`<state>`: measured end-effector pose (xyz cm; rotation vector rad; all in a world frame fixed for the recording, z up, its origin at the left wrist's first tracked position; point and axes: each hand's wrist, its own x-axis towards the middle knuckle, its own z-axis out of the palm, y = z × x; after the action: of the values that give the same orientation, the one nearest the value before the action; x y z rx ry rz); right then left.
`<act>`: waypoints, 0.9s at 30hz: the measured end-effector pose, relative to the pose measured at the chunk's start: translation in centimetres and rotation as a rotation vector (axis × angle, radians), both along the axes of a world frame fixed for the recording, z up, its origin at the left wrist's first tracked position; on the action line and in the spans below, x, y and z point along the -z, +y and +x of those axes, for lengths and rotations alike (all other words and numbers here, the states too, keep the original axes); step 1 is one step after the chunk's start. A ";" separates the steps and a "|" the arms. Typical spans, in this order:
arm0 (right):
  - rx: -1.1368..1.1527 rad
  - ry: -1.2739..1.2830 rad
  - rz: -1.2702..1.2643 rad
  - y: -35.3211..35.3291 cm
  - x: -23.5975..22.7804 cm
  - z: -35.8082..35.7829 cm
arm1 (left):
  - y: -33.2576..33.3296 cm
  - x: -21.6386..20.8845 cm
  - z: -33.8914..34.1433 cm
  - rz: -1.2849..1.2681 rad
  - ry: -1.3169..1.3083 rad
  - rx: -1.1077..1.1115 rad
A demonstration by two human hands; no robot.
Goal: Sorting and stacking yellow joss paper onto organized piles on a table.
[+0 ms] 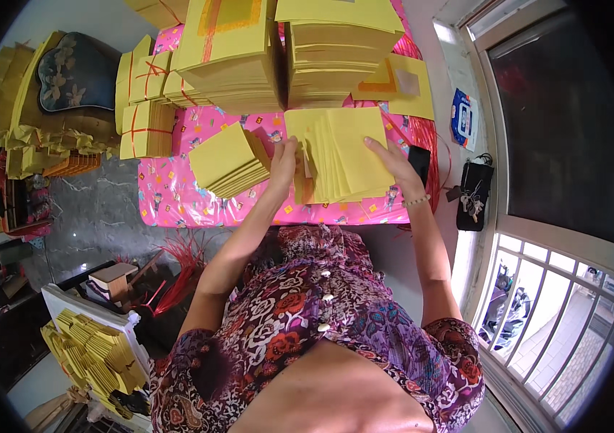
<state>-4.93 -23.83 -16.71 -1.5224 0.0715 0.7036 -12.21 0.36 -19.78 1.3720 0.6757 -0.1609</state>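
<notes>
A fanned stack of yellow paper sheets (350,155) lies at the table's near edge, between my two hands. My right hand (393,162) grips its right side, with the thumb on the top sheet and the other fingers out of sight beneath. At the left edge, where the sheets part into several layers, my left hand (284,162) is closed against the paper; its fingertips are partly hidden. Left of that hand rests a second, slanted stack of yellow paper (227,160), its layers stepped along the near side.
Tall piles of yellow paper (231,68) stand at the back of the pink patterned table cover (177,195). Red-tied bundles (147,130) sit at left. A black phone (418,160) and red plastic strands (436,155) lie at right, near a barred window (545,317).
</notes>
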 end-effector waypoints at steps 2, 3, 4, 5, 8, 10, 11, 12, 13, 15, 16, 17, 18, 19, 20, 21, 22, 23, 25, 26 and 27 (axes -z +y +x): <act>-0.052 -0.012 -0.049 0.2 0.5 0.0 | -0.5 0.9 -0.5 -0.070 0.008 0.045; -0.089 -0.029 -0.069 0.8 0.3 0.0 | -0.8 1.5 -0.6 -0.141 0.014 0.087; -0.126 -0.047 -0.089 1.4 0.2 -0.1 | -1.2 2.0 -0.6 -0.141 0.013 0.084; -0.130 -0.048 -0.089 2.0 0.2 -0.3 | -1.7 2.6 -0.6 -0.175 0.013 0.062; -0.114 -0.148 -0.185 2.4 1.2 -0.5 | -2.9 1.0 -0.3 -0.138 0.017 0.106; -0.101 -0.177 -0.136 2.3 1.6 -0.5 | -3.4 -1.4 0.0 -0.305 -0.098 0.087; -0.100 -0.179 -0.136 2.2 1.9 -0.5 | -3.4 -1.3 0.2 -0.304 -0.099 0.088; -0.102 -0.186 -0.175 2.5 1.4 -0.6 | -3.3 -1.2 0.3 -0.340 -0.089 0.115; -0.103 -0.194 -0.214 2.6 0.9 -0.8 | -3.3 -1.2 0.4 -0.377 -0.079 0.142; -0.126 -0.233 -0.291 2.6 -1.0 -0.8 | -3.3 -1.4 0.3 -0.508 -0.030 0.104; -0.146 -0.269 -0.369 2.6 -1.6 -0.9 | -3.3 -1.6 0.2 -0.639 0.024 0.067; -0.144 -0.271 -0.369 2.4 -0.6 -1.2 | -3.4 -1.9 0.1 -0.638 0.022 0.069; 0.000 -0.410 -0.241 1.9 0.9 -1.5 | -3.5 -2.3 0.1 -0.648 -0.039 0.122; 0.134 -0.546 -0.108 1.8 1.2 -1.8 | -3.6 -2.8 0.0 -0.658 -0.101 0.165; 0.135 -0.548 -0.109 1.3 1.4 -2.0 | -3.6 -3.4 -0.1 -0.659 -0.102 0.167; 0.092 -0.419 -0.011 1.0 0.9 -2.3 | -3.3 -4.3 -0.2 -0.578 -0.187 0.212; 0.049 -0.289 0.088 0.8 0.7 -2.4 | -3.1 -4.9 -0.3 -0.497 -0.271 0.255; 0.051 -0.289 0.087 0.6 0.7 -2.4 | -2.7 -5.0 -0.1 -0.497 -0.270 0.257; -0.177 -0.262 0.097 0.3 0.7 -2.3 | -1.6 -5.2 0.4 -0.201 -0.486 0.425; -0.176 -0.263 0.098 0.6 0.9 -2.5 | -1.1 -5.0 0.6 -0.200 -0.486 0.426; -0.136 -0.386 0.094 1.2 1.3 -2.9 | -0.6 -4.6 0.7 -0.154 -0.550 0.469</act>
<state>-7.82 -22.59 -18.05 -1.5567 -0.3542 0.5015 -11.51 -0.28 -15.18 1.3257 -0.1205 -0.1920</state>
